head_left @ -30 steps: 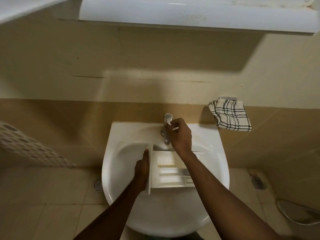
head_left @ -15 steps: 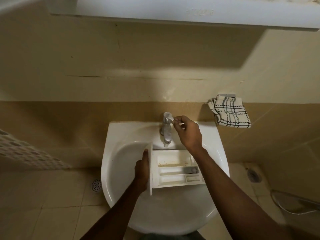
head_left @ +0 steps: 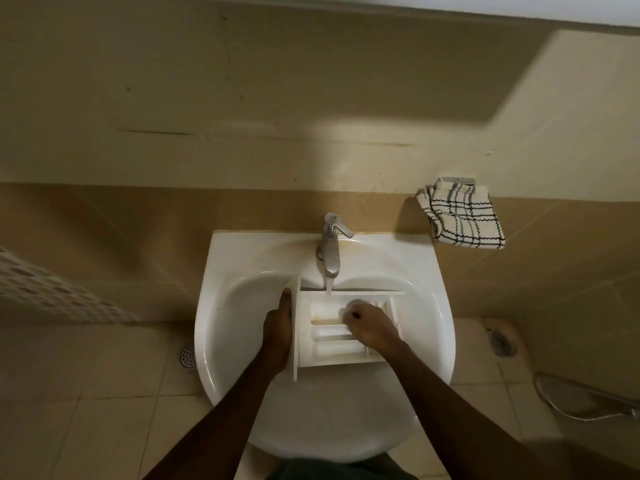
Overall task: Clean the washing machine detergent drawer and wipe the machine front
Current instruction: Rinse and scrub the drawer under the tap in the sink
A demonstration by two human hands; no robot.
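Observation:
The white detergent drawer (head_left: 332,348) lies in the white sink (head_left: 242,251) under the chrome tap (head_left: 330,244). A stream of water (head_left: 328,284) falls from the spout onto the drawer's far edge. My left hand (head_left: 277,330) grips the drawer's front panel on its left side, thumb along the panel. With its fingers curled down, my right hand (head_left: 372,329) is inside the drawer's compartments; a pale blur at the fingertips hides what they touch. Brownish residue shows in the far compartment.
A black-and-white checked cloth (head_left: 460,218) hangs on a wall holder right of the sink. Floor drains (head_left: 187,355) sit on the tiles either side. A spray hose (head_left: 588,403) lies at the lower right, a perforated white panel (head_left: 52,296) at the left.
My right hand left the tap lever and dropped into the drawer. Water now runs from the spout. My left hand keeps its hold on the drawer's panel.

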